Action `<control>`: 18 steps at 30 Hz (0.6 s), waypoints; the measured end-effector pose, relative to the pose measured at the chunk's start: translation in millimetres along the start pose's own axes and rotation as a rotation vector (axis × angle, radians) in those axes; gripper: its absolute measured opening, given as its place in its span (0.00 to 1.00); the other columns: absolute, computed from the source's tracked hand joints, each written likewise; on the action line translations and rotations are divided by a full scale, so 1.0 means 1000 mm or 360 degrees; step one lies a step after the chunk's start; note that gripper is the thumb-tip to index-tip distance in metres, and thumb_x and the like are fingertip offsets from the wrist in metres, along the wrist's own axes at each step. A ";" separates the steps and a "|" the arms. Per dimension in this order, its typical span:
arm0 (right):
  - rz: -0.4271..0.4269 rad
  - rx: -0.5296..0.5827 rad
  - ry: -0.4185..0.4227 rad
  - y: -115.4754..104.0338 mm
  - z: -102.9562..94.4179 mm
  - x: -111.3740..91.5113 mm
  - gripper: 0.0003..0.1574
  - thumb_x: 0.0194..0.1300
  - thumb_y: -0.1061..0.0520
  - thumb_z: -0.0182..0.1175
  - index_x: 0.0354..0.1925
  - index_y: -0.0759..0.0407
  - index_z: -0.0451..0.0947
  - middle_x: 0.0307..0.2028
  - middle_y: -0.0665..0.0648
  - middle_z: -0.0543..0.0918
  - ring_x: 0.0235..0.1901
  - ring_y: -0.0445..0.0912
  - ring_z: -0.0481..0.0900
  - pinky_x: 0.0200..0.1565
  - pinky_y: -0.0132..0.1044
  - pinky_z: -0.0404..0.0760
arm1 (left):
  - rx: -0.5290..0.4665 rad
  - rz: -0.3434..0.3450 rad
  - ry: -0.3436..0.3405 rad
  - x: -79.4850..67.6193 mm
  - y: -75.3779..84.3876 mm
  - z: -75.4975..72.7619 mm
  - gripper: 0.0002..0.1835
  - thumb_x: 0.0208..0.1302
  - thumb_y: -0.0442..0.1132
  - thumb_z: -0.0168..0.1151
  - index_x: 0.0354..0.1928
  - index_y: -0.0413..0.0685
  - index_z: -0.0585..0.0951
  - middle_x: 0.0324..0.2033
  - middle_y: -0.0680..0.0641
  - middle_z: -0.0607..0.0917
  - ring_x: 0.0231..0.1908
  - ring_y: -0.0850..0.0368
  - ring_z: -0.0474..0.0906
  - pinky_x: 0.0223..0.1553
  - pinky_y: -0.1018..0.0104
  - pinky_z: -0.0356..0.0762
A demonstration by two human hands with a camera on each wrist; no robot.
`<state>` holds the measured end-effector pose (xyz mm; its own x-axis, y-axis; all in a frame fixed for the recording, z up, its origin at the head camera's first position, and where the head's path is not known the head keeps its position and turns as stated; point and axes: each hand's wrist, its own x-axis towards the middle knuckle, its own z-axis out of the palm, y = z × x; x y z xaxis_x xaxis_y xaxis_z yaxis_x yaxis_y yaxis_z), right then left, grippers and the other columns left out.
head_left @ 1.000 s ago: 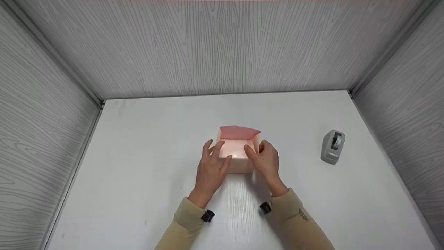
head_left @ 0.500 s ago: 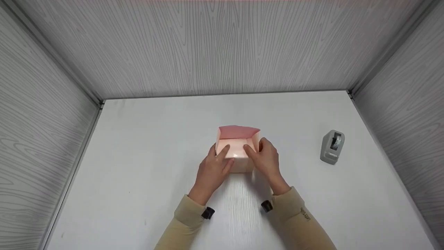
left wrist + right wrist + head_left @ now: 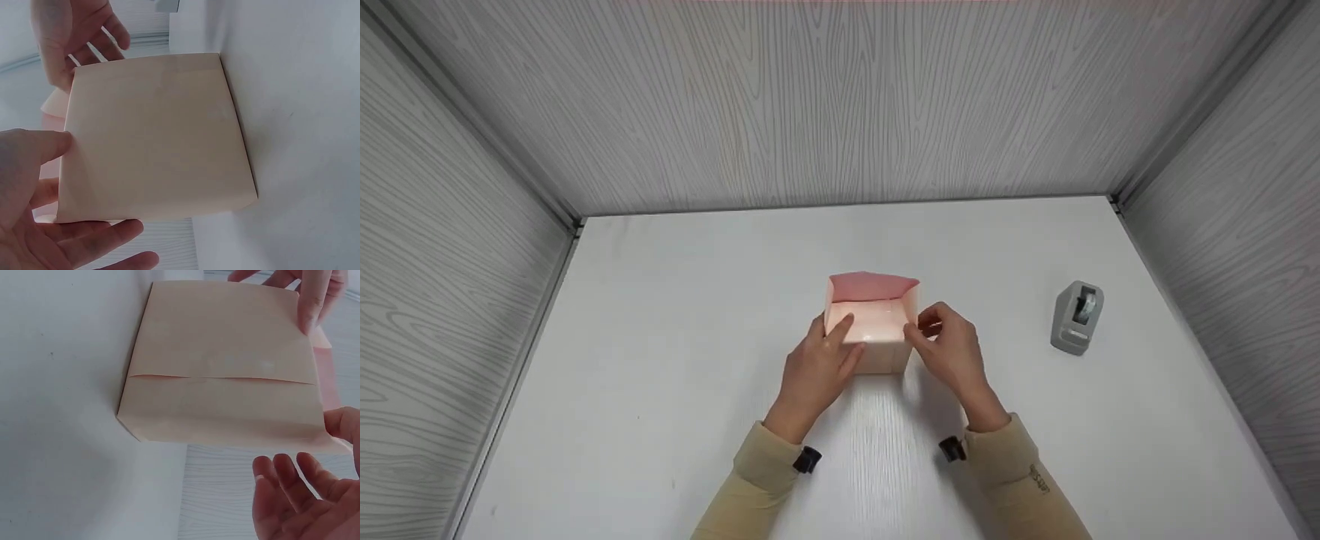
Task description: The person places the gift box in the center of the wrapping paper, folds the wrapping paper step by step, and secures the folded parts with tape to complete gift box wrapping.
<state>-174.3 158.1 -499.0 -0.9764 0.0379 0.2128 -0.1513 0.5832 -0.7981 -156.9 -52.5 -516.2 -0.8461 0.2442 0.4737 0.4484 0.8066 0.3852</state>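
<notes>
A pale peach paper box with an open top and a pink inner flap at its far side stands on the white table. My left hand grips its left near corner: the thumb presses on the near wall's rim, one finger reaches inside and others lie along the left side. At the right near corner, the thumb of my right hand touches the rim. Its loosely bent fingers are apart from the right side wall. A seam crosses the near wall in the right wrist view.
A grey tape dispenser with a roll of tape stands to the right on the table. Wood-grained panels enclose the table at the back and both sides.
My left hand has come down from raised fingers to grip the box's left near corner. The right hand has slid outward, its thumb leaving the box's inside for the rim.
</notes>
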 end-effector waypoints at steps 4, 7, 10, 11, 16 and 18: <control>-0.0044 -0.0011 0.0078 -0.004 -0.001 -0.005 0.04 0.56 0.62 0.62 0.31 0.61 0.77 0.25 0.53 0.80 0.26 0.46 0.78 0.30 0.40 0.76 | 0.0006 0.0018 0.0009 0.000 0.000 -0.001 0.24 0.67 0.49 0.63 0.60 0.43 0.79 0.48 0.32 0.78 0.39 0.44 0.83 0.32 0.55 0.83; -0.0056 -0.0031 0.0119 -0.005 0.002 -0.006 0.01 0.55 0.63 0.60 0.28 0.61 0.77 0.23 0.52 0.78 0.24 0.44 0.75 0.28 0.37 0.74 | 0.0002 0.0029 0.0000 0.001 -0.001 -0.002 0.24 0.67 0.49 0.64 0.59 0.42 0.79 0.48 0.32 0.78 0.38 0.44 0.82 0.32 0.55 0.83; -0.0037 -0.0030 0.0151 -0.006 0.004 -0.005 0.03 0.56 0.65 0.59 0.27 0.60 0.76 0.22 0.52 0.77 0.23 0.44 0.72 0.27 0.37 0.72 | -0.0009 0.0041 -0.0017 0.001 -0.002 -0.001 0.24 0.66 0.49 0.64 0.59 0.42 0.79 0.47 0.32 0.77 0.38 0.44 0.82 0.34 0.55 0.83; -0.0031 -0.0026 0.0156 -0.006 0.005 -0.005 0.04 0.56 0.65 0.59 0.26 0.59 0.75 0.22 0.52 0.76 0.22 0.44 0.72 0.26 0.36 0.71 | -0.0014 0.0044 -0.0023 0.001 -0.003 -0.002 0.24 0.66 0.48 0.65 0.59 0.42 0.79 0.47 0.32 0.77 0.38 0.44 0.82 0.34 0.55 0.83; -0.0012 -0.0006 0.0149 -0.008 0.007 -0.001 0.10 0.57 0.67 0.57 0.22 0.57 0.71 0.18 0.52 0.72 0.20 0.45 0.68 0.22 0.37 0.66 | -0.0036 0.0044 -0.0031 0.002 -0.005 -0.001 0.24 0.66 0.49 0.65 0.58 0.42 0.79 0.47 0.33 0.77 0.39 0.44 0.82 0.36 0.55 0.83; -0.0020 0.0011 0.0147 -0.009 0.007 0.001 0.11 0.57 0.67 0.57 0.21 0.57 0.70 0.17 0.52 0.72 0.19 0.45 0.68 0.21 0.37 0.65 | -0.0045 0.0045 -0.0025 0.002 -0.006 -0.001 0.24 0.66 0.48 0.65 0.58 0.42 0.79 0.47 0.33 0.77 0.39 0.44 0.82 0.36 0.55 0.83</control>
<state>-174.9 147.4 -495.7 -0.9561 0.1053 0.2736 -0.1648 0.5787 -0.7987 -160.5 -57.5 -516.5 -0.8372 0.2755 0.4724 0.4801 0.7838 0.3939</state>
